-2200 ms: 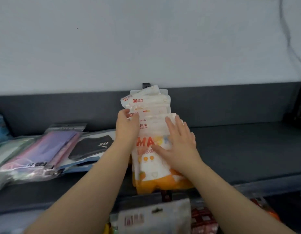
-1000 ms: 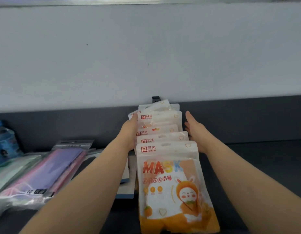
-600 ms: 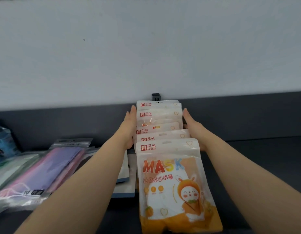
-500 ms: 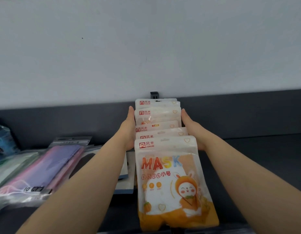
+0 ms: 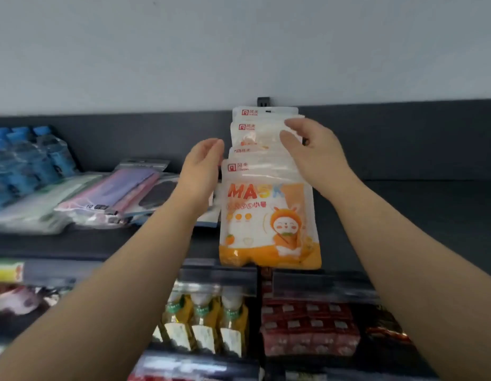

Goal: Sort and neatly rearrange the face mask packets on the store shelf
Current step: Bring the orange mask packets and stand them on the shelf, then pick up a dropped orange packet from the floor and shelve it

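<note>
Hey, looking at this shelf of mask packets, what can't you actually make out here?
All from the head view:
How many rear packets there are: the front packet and the right hand cover them.
Whether the right hand touches the packets: cannot tell.
Print on the purple packets: blurred.
The blue packs: blurred and cut off by the left edge.
Labels on the bottles below: blurred.

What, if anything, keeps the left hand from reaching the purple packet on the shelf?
Probably nothing; it looks reachable. The left hand hangs open beside the orange mask stack, and the purple packet lies uncovered to its left.
</note>
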